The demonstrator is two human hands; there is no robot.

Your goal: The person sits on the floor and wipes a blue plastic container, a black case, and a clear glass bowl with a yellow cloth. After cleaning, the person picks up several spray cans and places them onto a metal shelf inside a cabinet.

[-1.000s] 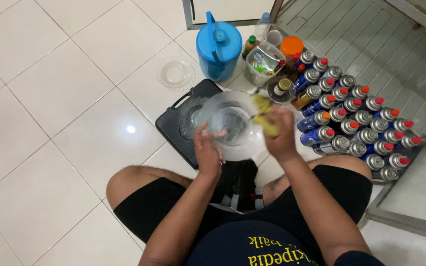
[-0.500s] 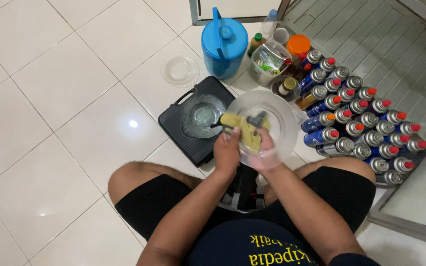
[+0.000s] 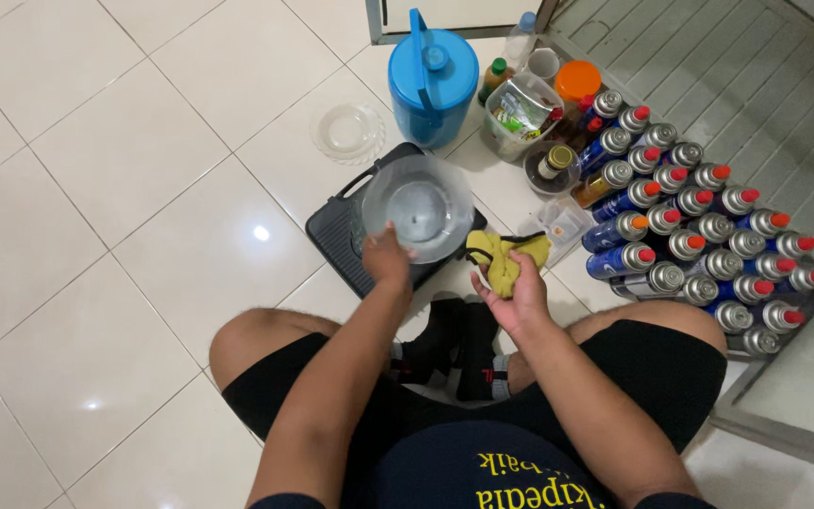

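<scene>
I sit cross-legged on a white tiled floor. My left hand [image 3: 386, 256] grips the near rim of a clear plastic bowl [image 3: 418, 205] and holds it tilted over a black case [image 3: 332, 236] lying on the floor. Just to the right of the bowl, my right hand [image 3: 511, 292] is closed on a crumpled yellow cloth [image 3: 503, 254], which no longer touches the bowl.
Several blue gas canisters [image 3: 690, 236] lie in rows at the right. A blue lidded jug [image 3: 432, 73], a clear container of packets [image 3: 520, 113], small bottles [image 3: 558, 162] and an orange lid [image 3: 577, 80] stand behind. A clear glass plate [image 3: 348, 132] rests on the tiles.
The cloth hand has come off the bowl and moved right. The bowl has shifted left over the black case, held now by my left hand alone.
</scene>
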